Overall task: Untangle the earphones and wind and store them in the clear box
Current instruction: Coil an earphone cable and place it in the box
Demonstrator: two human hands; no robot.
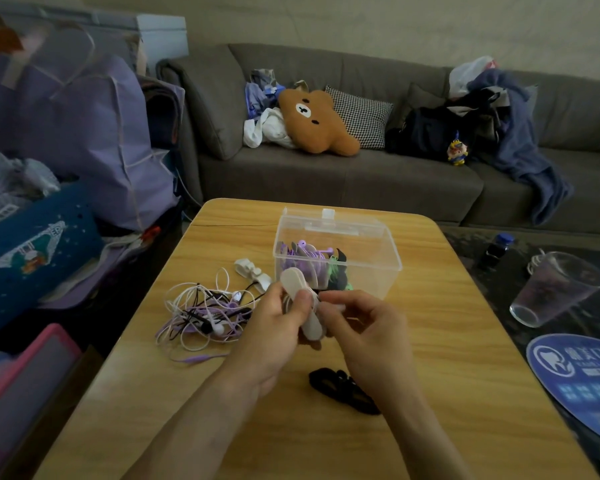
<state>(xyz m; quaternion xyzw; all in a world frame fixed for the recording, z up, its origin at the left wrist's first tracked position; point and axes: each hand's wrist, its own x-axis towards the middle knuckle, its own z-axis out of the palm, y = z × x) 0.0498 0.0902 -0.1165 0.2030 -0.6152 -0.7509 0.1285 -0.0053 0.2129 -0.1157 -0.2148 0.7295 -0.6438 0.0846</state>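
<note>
Pale winder card (301, 303) w/ earphone cord partly wound, held above counter (430, 306) just in front of clear box (340, 258). Left hand (278, 327) grips card, thumb across face; right hand (364, 327) pinches cord end at card edge. Cord light, thin, floppy, prob. springs loose: keep tension, pinch near card. Tangled earphones (205, 313) left of hands; lift by buds, no yanking.

Wooden table (430, 341): clear box (368, 268), tangled earphones (205, 317).

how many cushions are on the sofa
2: the bear-shaped cushion on the sofa left of centre, and the checked cushion just right of it. Clothes piles may hide more.
</note>
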